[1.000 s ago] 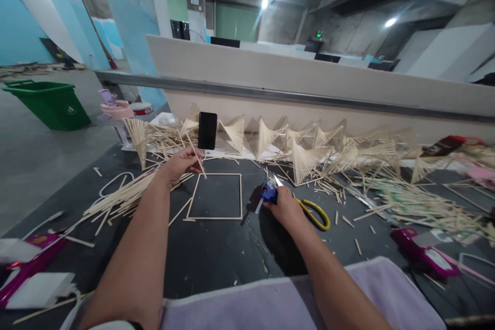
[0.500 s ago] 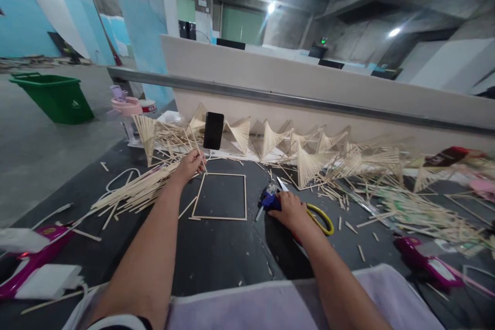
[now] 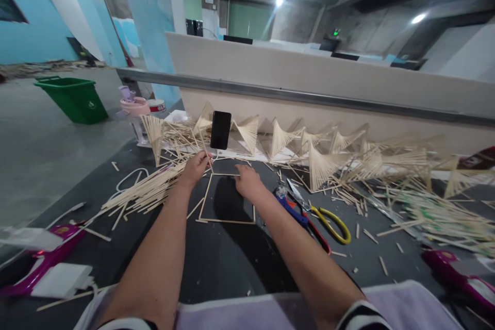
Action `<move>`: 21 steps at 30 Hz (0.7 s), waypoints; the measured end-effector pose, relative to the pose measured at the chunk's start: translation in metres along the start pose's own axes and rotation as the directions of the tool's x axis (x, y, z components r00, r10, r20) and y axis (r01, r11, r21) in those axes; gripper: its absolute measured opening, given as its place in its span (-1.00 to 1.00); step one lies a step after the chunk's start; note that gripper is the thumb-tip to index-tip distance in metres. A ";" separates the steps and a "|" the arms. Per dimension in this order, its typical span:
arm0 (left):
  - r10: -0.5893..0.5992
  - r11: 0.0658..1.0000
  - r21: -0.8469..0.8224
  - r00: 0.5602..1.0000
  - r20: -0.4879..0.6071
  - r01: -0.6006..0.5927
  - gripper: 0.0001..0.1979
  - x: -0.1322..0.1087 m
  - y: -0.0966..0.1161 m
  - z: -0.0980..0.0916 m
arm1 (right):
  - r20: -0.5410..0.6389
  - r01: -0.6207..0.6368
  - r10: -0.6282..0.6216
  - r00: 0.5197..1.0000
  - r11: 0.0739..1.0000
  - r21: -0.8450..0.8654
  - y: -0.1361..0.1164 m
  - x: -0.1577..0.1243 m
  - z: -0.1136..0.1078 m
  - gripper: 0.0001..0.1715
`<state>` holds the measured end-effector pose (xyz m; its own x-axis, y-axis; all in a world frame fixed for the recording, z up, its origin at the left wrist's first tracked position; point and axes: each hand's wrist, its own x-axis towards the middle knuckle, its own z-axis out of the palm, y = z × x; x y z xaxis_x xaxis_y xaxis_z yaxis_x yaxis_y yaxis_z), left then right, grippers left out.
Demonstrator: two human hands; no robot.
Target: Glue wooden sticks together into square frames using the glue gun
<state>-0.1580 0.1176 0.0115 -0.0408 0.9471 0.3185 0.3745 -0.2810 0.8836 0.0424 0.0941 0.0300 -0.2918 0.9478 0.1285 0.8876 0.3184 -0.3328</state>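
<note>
On the bench (image 3: 216,263), the square frame (image 3: 228,221) lies with the right forearm (image 3: 305,245) crossing its right side; a dip of that arm could knock it askew. Farther off, the left hand (image 3: 196,169) pinches a slanting stick (image 3: 204,145) at the far left corner; a slack grip could let it tip. The right wrist covers the far right corner, so whether the right hand's (image 3: 249,181) fingers are clamped on anything cannot be told. The slanting stick's top blurs into those behind.
</note>
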 end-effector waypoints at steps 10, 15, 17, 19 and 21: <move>0.010 0.997 0.074 0.998 0.057 -0.014 -0.75 0.000 -0.010 0.005 | 0.033 0.093 -0.094 0.995 0.995 0.021 -0.002 0.009 0.046 -0.45; 0.022 0.992 0.126 0.998 0.060 -0.029 -0.74 0.001 -0.013 0.007 | 0.053 0.096 -0.096 0.994 0.995 0.012 0.004 0.009 0.052 -0.42; 0.026 0.989 0.147 0.998 0.057 -0.035 -0.73 0.002 -0.014 0.007 | 0.063 0.095 -0.095 0.994 0.995 -0.006 0.004 0.009 0.053 -0.40; 0.024 0.987 0.158 0.998 0.054 -0.033 -0.73 0.002 -0.014 0.007 | 0.071 0.095 -0.094 0.993 0.995 -0.022 0.003 0.009 0.053 -0.37; 0.019 0.987 0.160 0.998 0.053 -0.027 -0.73 0.002 -0.014 0.008 | 0.077 0.098 -0.096 0.992 0.995 -0.032 0.003 0.008 0.053 -0.35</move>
<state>-0.1564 0.1247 -0.0030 0.0150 0.9485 0.3165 0.5186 -0.2780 0.8086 0.0237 0.1031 -0.0196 -0.4020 0.9114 0.0874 0.8654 0.4094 -0.2887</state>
